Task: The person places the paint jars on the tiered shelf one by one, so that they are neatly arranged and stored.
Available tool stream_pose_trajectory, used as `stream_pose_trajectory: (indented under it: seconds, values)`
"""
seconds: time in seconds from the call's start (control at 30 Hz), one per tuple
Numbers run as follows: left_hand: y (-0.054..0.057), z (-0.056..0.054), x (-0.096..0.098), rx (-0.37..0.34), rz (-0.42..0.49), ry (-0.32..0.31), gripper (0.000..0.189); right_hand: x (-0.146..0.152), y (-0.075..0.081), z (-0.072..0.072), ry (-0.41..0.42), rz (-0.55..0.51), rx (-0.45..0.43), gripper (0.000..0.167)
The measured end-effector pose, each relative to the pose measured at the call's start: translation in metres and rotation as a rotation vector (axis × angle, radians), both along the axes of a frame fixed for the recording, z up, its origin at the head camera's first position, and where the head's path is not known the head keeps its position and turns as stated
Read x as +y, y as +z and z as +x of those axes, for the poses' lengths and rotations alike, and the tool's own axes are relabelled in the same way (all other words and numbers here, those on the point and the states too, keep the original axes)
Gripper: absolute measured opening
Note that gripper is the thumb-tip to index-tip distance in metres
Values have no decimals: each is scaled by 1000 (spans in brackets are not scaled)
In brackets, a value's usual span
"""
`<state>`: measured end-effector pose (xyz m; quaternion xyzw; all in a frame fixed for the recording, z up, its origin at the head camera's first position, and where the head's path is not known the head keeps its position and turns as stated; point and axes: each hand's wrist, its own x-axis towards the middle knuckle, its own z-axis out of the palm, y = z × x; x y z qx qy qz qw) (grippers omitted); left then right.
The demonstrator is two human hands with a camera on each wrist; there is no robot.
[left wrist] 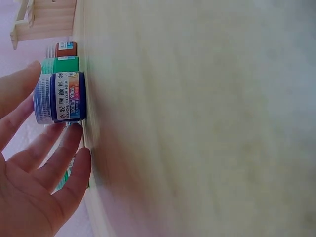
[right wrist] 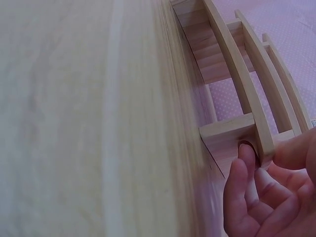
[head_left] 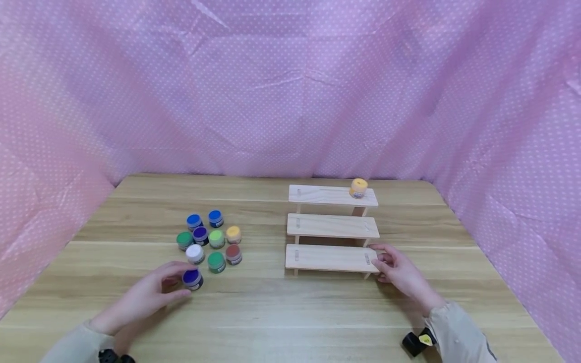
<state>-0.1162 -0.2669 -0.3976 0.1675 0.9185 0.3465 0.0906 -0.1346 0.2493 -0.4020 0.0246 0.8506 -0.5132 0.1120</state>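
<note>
My left hand has its thumb and fingertips about a dark blue-purple gouache paint jar, which stands upright at the table's surface. In the left wrist view, the label of this jar faces the camera, with the left hand's fingers beside it. On the right, my right hand grips the right end of the lowest step of a three-step wooden display stand. The right wrist view shows its fingers curled under that step's board, thumb on the other side.
Behind the left hand stand several jars, among them a white one, a green one and a brown-red one. A yellow-orange jar sits on the top step's right end. Pink dotted cloth hangs around the wooden table.
</note>
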Motion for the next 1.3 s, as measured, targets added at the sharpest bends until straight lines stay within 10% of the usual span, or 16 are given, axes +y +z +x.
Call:
stream_pose_trajectory:
  seconds: [1.3]
  values:
    - [-2,-9,-4,-59,99,-43,36,2,0,-2,8,-16,-12,43]
